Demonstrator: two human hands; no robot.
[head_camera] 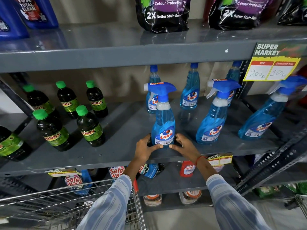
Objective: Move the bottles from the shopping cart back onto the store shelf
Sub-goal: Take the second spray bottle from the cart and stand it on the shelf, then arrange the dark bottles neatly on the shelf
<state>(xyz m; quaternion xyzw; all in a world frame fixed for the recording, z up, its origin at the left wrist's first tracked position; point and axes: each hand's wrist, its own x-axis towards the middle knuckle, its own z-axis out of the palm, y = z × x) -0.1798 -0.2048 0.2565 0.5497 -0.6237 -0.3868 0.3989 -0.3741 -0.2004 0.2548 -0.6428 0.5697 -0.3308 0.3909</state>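
A blue Colin spray bottle [163,123] with a blue trigger head stands upright near the front edge of the grey middle shelf [126,156]. My left hand [146,147] and my right hand [183,146] cup its base from either side, fingers touching it. Two more spray bottles [211,123] [262,120] stand to the right, and capped blue refill bottles [190,92] behind. The wire shopping cart [69,205] sits at the lower left, under my left forearm; its contents cannot be made out.
Several dark green-capped bottles [89,127] stand on the shelf's left half. Black detergent pouches [163,14] and blue jugs [34,12] fill the upper shelf. A yellow price tag [270,67] hangs at the right. Pouches and a red bottle [186,168] sit on the lower shelf.
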